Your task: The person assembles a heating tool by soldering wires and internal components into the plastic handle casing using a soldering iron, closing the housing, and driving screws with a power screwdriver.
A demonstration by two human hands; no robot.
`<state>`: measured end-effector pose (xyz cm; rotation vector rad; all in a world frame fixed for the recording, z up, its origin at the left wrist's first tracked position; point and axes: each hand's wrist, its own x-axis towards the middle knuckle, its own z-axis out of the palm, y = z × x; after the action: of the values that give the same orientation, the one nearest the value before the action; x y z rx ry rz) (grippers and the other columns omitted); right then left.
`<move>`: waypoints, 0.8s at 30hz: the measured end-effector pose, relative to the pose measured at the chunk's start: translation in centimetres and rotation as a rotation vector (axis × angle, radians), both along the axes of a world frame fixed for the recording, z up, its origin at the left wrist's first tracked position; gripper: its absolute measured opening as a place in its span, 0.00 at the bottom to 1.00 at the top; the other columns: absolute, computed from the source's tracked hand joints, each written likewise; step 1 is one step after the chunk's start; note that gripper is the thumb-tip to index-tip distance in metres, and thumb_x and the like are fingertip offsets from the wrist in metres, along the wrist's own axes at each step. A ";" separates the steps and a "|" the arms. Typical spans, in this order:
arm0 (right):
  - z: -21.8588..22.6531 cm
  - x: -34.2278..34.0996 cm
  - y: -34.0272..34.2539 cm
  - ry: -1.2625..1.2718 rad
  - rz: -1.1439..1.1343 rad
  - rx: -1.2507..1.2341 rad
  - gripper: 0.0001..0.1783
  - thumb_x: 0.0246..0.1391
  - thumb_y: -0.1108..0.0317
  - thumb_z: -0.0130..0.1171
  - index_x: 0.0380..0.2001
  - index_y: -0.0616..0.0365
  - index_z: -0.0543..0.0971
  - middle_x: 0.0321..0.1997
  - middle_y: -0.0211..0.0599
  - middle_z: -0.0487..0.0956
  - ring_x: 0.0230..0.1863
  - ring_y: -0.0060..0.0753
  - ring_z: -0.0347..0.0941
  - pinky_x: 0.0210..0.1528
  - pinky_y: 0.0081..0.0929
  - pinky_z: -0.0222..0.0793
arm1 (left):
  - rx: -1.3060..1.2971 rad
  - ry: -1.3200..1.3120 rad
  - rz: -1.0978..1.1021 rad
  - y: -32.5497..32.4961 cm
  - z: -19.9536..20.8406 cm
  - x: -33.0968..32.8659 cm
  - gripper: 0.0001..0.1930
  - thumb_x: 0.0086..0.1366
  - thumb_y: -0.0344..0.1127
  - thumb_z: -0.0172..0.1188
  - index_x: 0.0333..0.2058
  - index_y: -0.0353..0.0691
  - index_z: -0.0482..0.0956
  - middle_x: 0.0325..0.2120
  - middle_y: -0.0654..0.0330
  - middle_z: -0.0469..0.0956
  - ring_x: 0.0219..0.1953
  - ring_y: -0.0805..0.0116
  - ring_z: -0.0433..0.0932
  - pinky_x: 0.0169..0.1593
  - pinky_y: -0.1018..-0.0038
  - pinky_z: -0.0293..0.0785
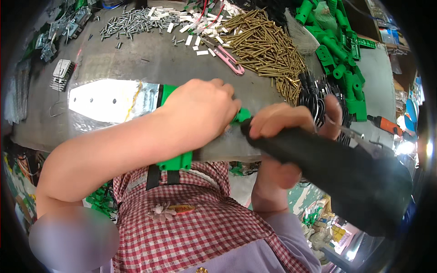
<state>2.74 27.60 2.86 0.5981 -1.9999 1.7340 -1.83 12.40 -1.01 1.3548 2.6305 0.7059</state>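
Observation:
My left hand (200, 109) is closed over a green plastic housing (175, 163), its fingers hiding most of it. From the housing's left side a flat, pointed metal plate (107, 101) with several small holes sticks out over the table. My right hand (291, 125) grips a dark power screwdriver (337, 170), blurred by motion. Its narrow front end is by a green nub (243, 114) on the housing's right side, near my left fingertips. Whether the tip touches the nub, I cannot tell.
Across the far side lie silver screws (136, 22), white strips (182, 27), pink-handled snips (230, 59) and a heap of long brass-coloured screws (264, 41). Black cords (318, 95) and green housings (339, 54) are at the right. A finned metal part (61, 75) sits left.

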 end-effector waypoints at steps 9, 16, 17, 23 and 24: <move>2.6 2.3 -0.9 0.049 0.402 -0.239 0.47 0.52 0.44 0.60 0.65 0.53 0.49 0.25 0.40 0.73 0.20 0.35 0.70 0.25 0.33 0.68 | -0.033 0.102 0.226 3.1 -0.3 -2.2 0.18 0.52 0.41 0.64 0.40 0.39 0.76 0.32 0.54 0.78 0.40 0.57 0.78 0.40 0.65 0.77; 0.1 0.6 -0.2 0.033 0.634 0.029 0.44 0.49 0.47 0.64 0.63 0.47 0.55 0.28 0.43 0.76 0.22 0.39 0.72 0.24 0.35 0.68 | 0.098 0.020 0.148 -0.4 0.7 -2.0 0.24 0.52 0.43 0.65 0.47 0.40 0.75 0.39 0.53 0.77 0.45 0.55 0.75 0.46 0.63 0.74; -0.1 0.3 -0.2 0.006 0.681 -0.010 0.44 0.48 0.47 0.66 0.63 0.47 0.56 0.29 0.44 0.76 0.23 0.40 0.73 0.23 0.36 0.68 | 0.078 -0.040 0.140 -2.5 1.0 -1.9 0.31 0.52 0.45 0.66 0.55 0.43 0.70 0.45 0.51 0.74 0.50 0.53 0.72 0.51 0.61 0.71; 0.8 -0.5 0.1 -0.046 0.862 0.066 0.49 0.46 0.47 0.67 0.66 0.46 0.53 0.30 0.45 0.76 0.24 0.42 0.73 0.25 0.37 0.68 | -0.010 -0.224 0.166 -6.2 1.8 0.0 0.43 0.51 0.51 0.65 0.63 0.45 0.58 0.53 0.49 0.68 0.55 0.49 0.67 0.56 0.58 0.66; 1.3 0.4 0.0 -0.046 0.870 0.075 0.49 0.46 0.47 0.67 0.66 0.46 0.53 0.30 0.45 0.76 0.24 0.42 0.73 0.25 0.37 0.68 | -0.001 -0.222 0.173 -6.4 1.8 0.0 0.43 0.51 0.51 0.65 0.63 0.45 0.58 0.53 0.49 0.68 0.55 0.49 0.67 0.56 0.58 0.66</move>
<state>3.17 27.57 4.13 1.6464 -1.9710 2.1212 -1.83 6.01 0.79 0.9913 2.5875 0.8229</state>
